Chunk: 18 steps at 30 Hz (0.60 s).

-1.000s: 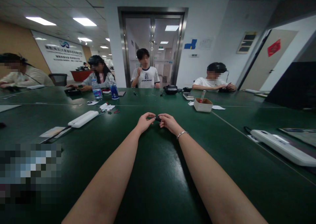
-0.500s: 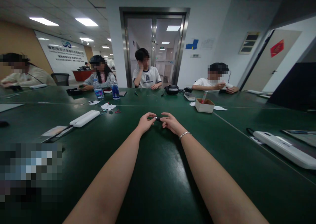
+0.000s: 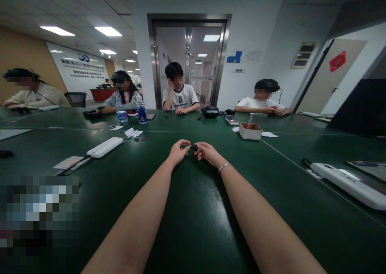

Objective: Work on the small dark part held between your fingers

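My left hand [image 3: 177, 152] and my right hand [image 3: 210, 153] meet above the middle of the green table [image 3: 193, 217]. Between them is a small dark object [image 3: 194, 147] with a light, silvery tip at its left end; it is too small for me to tell its kind. The thumb and fingers of my right hand pinch its dark body. My left hand is closed at the silvery tip, thumb against fingertips. A silver bracelet [image 3: 225, 167] circles my right wrist.
White power strips lie left [image 3: 105, 147] and right [image 3: 346, 183]. Farther off are a small box [image 3: 251, 134] holding a tube, paper scraps [image 3: 133, 133], two bottles [image 3: 121, 115] and a black case [image 3: 210, 112]. Several people sit across the table.
My right hand's fingers have closed in more around the dark object, whose body shows more clearly. The whole view has shifted slightly downward. Across the table, a person's lowered hand has moved inward.
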{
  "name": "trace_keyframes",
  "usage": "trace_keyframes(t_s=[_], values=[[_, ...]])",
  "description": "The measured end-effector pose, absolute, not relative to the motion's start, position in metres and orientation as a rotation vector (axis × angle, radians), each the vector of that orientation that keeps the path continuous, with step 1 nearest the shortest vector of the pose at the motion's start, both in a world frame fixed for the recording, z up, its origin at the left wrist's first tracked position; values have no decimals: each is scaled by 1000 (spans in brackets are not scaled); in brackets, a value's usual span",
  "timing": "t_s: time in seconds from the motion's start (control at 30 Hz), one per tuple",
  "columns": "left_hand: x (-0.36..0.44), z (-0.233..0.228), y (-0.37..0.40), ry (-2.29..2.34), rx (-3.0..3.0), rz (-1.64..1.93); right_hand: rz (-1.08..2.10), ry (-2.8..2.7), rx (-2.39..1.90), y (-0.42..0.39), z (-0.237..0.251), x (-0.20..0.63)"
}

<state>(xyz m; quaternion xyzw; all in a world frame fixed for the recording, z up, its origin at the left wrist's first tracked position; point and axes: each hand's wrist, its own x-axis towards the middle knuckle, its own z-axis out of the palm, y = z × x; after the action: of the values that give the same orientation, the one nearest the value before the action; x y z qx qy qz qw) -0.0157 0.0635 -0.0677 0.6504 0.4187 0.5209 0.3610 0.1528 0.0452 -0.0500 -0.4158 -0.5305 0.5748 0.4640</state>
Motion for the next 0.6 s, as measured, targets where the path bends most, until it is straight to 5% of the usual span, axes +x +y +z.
trace_keyframes(t_s=[0.6], values=[[-17,-71,66,1088,1725,1325,1477,-1311,-1000,45,-49,154]])
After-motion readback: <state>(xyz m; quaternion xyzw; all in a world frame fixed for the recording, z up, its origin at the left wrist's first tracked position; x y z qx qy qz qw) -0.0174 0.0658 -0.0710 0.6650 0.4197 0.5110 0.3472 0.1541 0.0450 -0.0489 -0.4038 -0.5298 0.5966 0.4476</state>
